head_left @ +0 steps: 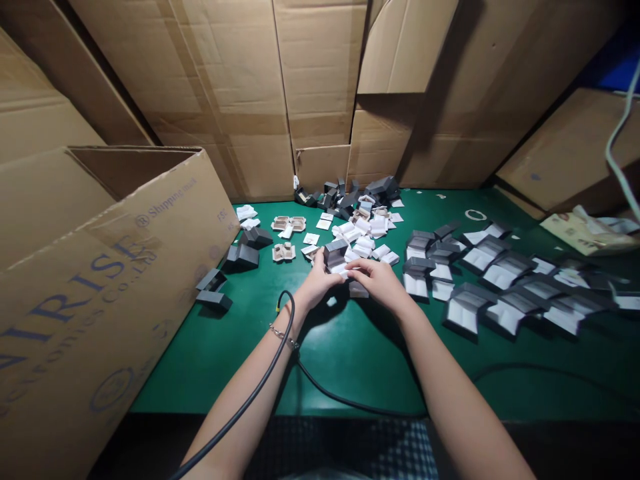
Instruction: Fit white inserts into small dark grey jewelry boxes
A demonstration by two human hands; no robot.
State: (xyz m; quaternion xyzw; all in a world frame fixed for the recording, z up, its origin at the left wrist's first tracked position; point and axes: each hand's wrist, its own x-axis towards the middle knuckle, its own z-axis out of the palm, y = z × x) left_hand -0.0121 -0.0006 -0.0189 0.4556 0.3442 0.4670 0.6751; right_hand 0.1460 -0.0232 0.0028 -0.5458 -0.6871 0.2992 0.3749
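Both hands are working right in the middle of the green tabletop [360, 360]. The left hand [320, 283] has its fingers wrapped around a small grey box [336, 255] with its lid up, and the right hand [376, 279] is pinching a white insert [345, 269] at the box's open front, fingers narrow and curled. The two hands are pretty much touching each other over it.

Just behind them sits a messy pile of white inserts [363, 233] and more dark boxes. Off to the right there are rows of open boxes [505, 287] with white liners already showing. A big cardboard carton [100, 280] lies on its side at the left, with a few closed boxes beside it. A black cable [260, 387] runs across the left forearm, which wears a thin bracelet [283, 335]. Cardboard sheets line the back wall.
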